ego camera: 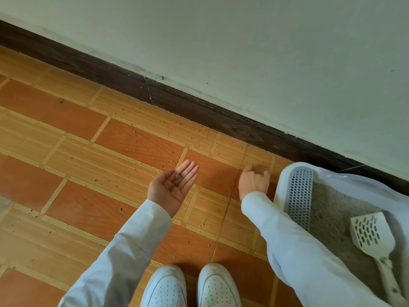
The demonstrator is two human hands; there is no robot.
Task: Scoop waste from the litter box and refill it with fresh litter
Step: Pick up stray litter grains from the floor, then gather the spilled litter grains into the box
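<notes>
We note the floor (93,138) first: orange and tan wood-pattern tiles, strewn with scattered litter granules (141,141), meeting a dark baseboard (199,109) under a pale wall (265,52). At right, against the baseboard, sits the white litter box (287,173), its perforated inner panel (301,196) upright along the near wall and grey litter (332,209) inside. A cream slotted scoop (371,235) lies on that litter, handle toward us. Our left hand (174,187) is held palm up, fingers straight and spread flat, cradling a few dark granules in the palm. Our right hand (254,180) reaches down just beside the box, fingers curled to the floor; whether it pinches a granule we cannot tell. White shoes (190,286) show at bottom.
</notes>
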